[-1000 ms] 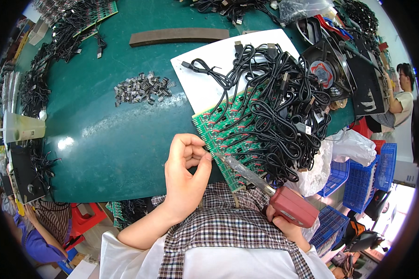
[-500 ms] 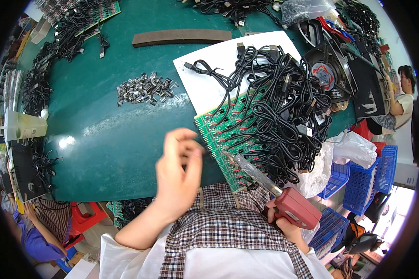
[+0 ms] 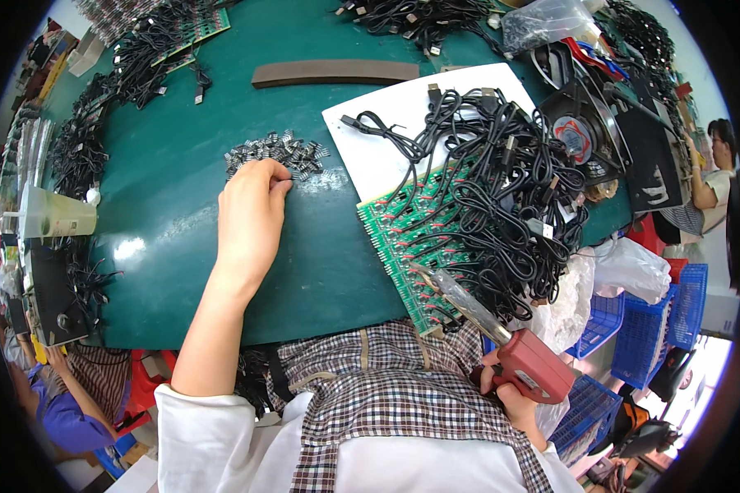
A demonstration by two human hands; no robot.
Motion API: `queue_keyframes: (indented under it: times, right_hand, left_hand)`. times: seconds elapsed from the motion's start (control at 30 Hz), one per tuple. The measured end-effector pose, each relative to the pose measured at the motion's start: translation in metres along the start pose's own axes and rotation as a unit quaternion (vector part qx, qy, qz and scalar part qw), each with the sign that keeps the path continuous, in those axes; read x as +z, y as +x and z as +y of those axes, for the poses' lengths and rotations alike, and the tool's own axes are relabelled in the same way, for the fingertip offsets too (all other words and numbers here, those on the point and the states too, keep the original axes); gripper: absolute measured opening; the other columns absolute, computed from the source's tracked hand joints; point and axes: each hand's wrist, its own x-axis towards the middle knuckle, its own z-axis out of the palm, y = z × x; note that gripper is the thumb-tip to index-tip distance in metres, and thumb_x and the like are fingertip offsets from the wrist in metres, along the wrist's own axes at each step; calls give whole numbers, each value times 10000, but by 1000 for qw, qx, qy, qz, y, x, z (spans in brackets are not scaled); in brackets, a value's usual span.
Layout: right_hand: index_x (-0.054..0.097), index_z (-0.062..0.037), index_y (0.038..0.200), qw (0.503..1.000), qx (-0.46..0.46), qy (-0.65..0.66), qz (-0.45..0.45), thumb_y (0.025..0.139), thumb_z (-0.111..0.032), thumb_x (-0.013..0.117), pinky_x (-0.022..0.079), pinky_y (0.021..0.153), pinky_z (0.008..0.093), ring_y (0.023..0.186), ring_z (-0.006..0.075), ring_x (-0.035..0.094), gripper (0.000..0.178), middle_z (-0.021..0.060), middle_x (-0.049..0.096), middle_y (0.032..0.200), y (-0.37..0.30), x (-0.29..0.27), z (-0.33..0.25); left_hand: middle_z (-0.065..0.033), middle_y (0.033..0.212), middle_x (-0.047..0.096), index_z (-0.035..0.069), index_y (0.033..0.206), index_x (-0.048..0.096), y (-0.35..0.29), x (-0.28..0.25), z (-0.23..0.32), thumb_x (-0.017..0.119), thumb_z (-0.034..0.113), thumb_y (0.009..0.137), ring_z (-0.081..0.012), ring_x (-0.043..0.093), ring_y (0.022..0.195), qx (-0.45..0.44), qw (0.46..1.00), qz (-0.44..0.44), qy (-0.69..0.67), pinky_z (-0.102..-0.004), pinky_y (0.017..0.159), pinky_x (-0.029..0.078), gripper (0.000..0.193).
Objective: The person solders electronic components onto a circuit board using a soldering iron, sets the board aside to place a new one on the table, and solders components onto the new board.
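- Since the parts [image 3: 284, 149] look tiny, light and stiff, pinch their sides
- left hand [image 3: 253, 205] at them, grip? can't tell
- right hand [image 3: 511, 399] wrapped round the iron [image 3: 538, 366]

The dull-red, gun-shaped tool [image 3: 537, 367] slants up and left, its long metal barrel reaching over the green rectangular circuit-board panel [image 3: 404, 246]; whether its tip touches the panel is hard to tell. The panel lies askew, pale comb-like contacts along its left edge and short red wires in rows across its face. Black coiled cables [image 3: 501, 201] with metal-ended plugs run from it and heap over its right side. Small silver-and-black parts [image 3: 286, 146] lie in a loose pile, well apart from the panel, on the green worktop [image 3: 337, 279].
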Motion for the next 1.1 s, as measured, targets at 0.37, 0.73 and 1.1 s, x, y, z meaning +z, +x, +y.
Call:
queue_keyframes:
  times: [0.37,0.73,1.1]
  right_hand:
    - [454,72,1119,997,-22,-62,-42,753,-332,696,415,496,254,574,162,515,597,149,567,1006,-5,-5,6]
    - [413,58,1164,996,-40,-63,-39,763,-304,691,419,494,247,570,167,518,607,164,564,1022,-8,-8,11]
    - [441,81,1134,1000,23,2,-17,648,-186,789,434,535,207,604,132,562,655,122,622,865,-7,-8,8]
  left_hand:
    - [-71,680,550,-28,786,550,-2,-6,-2,627,-7,729,-129,489,587,6,998,7,-59,-276,567,419,98]
    - [-110,833,635,-77,945,604,-98,14,61,576,-45,818,-154,628,739,-213,785,-122,-568,-246,700,523,135]
    - [-76,808,573,14,889,453,-90,24,80,564,-71,788,-125,586,725,-195,791,-95,-572,-239,675,501,173]
